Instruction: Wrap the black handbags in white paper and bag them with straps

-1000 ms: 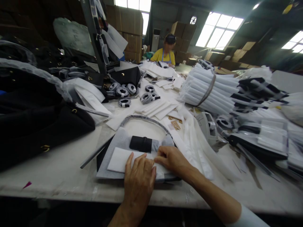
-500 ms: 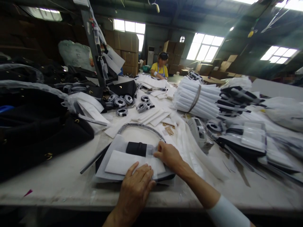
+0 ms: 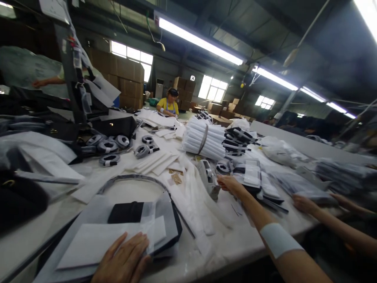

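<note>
My left hand (image 3: pixel 126 255) lies flat, fingers stretched out, on a white foam sheet (image 3: pixel 97 241). The sheet rests on a black handbag (image 3: pixel 174 224) that lies on the table, partly covered by translucent wrapping. A black strap-like piece (image 3: pixel 126 212) sits above the sheet, with clear tape (image 3: pixel 150 220) across its right end. Behind it curves the bag's wrapped handle (image 3: pixel 132 177). My right hand (image 3: pixel 229 184) is at the near right side of a tape dispenser (image 3: pixel 206 175), its fingers pinched together; whatever is between them is too small to make out.
Coiled wrapped straps (image 3: pixel 107 145) and loose white sheets (image 3: pixel 153 162) lie behind the bag. A bound bundle of white rolls (image 3: pixel 196 137) stands farther back. Another wrapped bag (image 3: pixel 250 175) is right of the dispenser. A co-worker's hands (image 3: pixel 306 204) handle plastic-wrapped pieces at the right.
My right hand has left the bag's right side and reached right to the tape dispenser. My left hand stays on the white sheet. The view has swung to the right.
</note>
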A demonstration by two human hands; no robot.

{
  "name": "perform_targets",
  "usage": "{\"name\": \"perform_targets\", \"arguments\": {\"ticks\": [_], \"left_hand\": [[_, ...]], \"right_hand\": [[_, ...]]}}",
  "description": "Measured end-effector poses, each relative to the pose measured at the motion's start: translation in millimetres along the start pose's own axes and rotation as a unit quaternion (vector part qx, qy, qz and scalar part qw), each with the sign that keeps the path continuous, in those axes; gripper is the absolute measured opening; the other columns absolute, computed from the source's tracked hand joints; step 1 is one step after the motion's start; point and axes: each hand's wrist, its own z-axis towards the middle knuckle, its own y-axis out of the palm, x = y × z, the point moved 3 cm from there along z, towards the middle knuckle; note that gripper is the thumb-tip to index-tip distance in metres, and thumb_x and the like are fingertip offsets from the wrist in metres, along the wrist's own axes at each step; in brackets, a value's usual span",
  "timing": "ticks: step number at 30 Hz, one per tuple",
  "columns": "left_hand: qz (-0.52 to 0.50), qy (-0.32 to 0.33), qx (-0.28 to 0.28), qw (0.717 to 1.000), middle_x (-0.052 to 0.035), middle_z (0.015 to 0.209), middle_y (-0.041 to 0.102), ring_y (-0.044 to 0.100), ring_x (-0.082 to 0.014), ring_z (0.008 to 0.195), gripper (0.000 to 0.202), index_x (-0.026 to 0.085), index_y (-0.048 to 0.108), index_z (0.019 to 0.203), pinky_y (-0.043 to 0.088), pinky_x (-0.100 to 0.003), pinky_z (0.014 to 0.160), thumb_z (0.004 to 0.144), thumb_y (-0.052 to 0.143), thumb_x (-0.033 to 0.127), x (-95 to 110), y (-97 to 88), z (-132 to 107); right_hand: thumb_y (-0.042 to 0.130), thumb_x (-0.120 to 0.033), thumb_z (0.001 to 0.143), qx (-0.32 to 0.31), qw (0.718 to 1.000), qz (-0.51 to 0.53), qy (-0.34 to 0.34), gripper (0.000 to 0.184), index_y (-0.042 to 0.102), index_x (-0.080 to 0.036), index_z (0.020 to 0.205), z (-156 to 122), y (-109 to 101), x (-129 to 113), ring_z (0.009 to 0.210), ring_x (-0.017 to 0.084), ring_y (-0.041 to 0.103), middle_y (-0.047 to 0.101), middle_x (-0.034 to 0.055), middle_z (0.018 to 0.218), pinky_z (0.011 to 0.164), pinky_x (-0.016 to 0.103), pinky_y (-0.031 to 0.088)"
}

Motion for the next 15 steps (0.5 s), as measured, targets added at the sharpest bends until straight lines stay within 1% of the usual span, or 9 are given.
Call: {"name": "perform_targets", "arguments": {"ticks": [2,4,6,8,10,11,13,15], "left_hand": [[0.006,0.001,-0.001,1.0,-0.0008,0.098,0.076,0.069,-0.0132,0.091,0.022,0.019,0.068,0.105,0.023,-0.03,0.118,0.093,0.05,0.025,0,0.0,0],[0.012,0.0,0.0,1.0,0.0,0.098,0.076,0.069,-0.0129,0.091,0.022,0.02,0.068,0.105,0.023,-0.03,0.119,0.094,0.05,0.026,0,0.4,-1],[0.017,-0.003,0.003,1.0,0.0008,0.098,0.076,0.069,-0.0129,0.09,0.022,0.021,0.067,0.105,0.022,-0.029,0.119,0.094,0.049,0.027,0,1.0,-1],[0.019,-0.005,0.003,1.0,0.0015,0.098,0.076,0.069,-0.0129,0.09,0.022,0.022,0.067,0.105,0.025,-0.029,0.117,0.094,0.049,0.028,-1,1.6,-2],[0.02,-0.008,0.004,1.0,0.0016,0.099,0.076,0.069,-0.0134,0.09,0.022,0.022,0.067,0.106,0.031,-0.029,0.114,0.094,0.048,0.028,-1,1.5,-2],[0.019,-0.008,0.006,1.0,0.0014,0.099,0.076,0.069,-0.0138,0.09,0.023,0.022,0.067,0.105,0.032,-0.029,0.112,0.094,0.048,0.028,-1,1.0,-2],[0.014,-0.006,0.01,1.0,0.0006,0.098,0.076,0.069,-0.0142,0.09,0.023,0.021,0.068,0.105,0.033,-0.029,0.112,0.094,0.048,0.026,-1,-0.4,-1],[0.008,-0.007,0.01,1.0,-0.0001,0.097,0.076,0.07,-0.0142,0.089,0.023,0.02,0.068,0.104,0.031,-0.029,0.112,0.094,0.049,0.025,0,-1.5,1]], "right_hand": [[0.06,-0.043,0.091,-0.034,0.999,0.019,0.029,0.032,0.066,-0.013,0.082,6,16,3,0.068,0.014,0.062,0.066,0.0037,0.079,0.063,0.028,0.05],[0.06,-0.039,0.094,-0.046,0.997,0.028,0.05,0.027,0.064,-0.013,0.092,10,25,3,0.073,0.014,0.063,0.066,0.0023,0.087,0.067,0.03,0.053],[0.06,-0.036,0.094,-0.05,0.996,0.04,0.065,0.024,0.063,-0.013,0.097,11,28,3,0.076,0.014,0.063,0.065,0.0024,0.092,0.069,0.031,0.054],[0.06,-0.034,0.095,-0.05,0.994,0.058,0.076,0.022,0.063,-0.013,0.099,10,27,3,0.078,0.014,0.064,0.065,0.0032,0.094,0.07,0.031,0.055],[0.061,-0.033,0.094,-0.045,0.992,0.081,0.081,0.021,0.063,-0.013,0.097,8,25,1,0.076,0.014,0.063,0.066,0.0027,0.092,0.068,0.03,0.054],[0.061,-0.032,0.093,-0.039,0.992,0.093,0.081,0.02,0.063,-0.013,0.092,6,24,0,0.073,0.013,0.063,0.066,0.0022,0.088,0.066,0.029,0.053],[0.062,-0.03,0.091,-0.022,0.99,0.122,0.072,0.02,0.061,-0.013,0.08,1,22,-4,0.066,0.012,0.062,0.066,0.0015,0.078,0.061,0.025,0.05],[0.063,-0.029,0.087,0.001,0.987,0.153,0.05,0.021,0.059,-0.014,0.073,-6,18,-7,0.061,0.012,0.06,0.066,0.0016,0.071,0.058,0.023,0.045]]}}
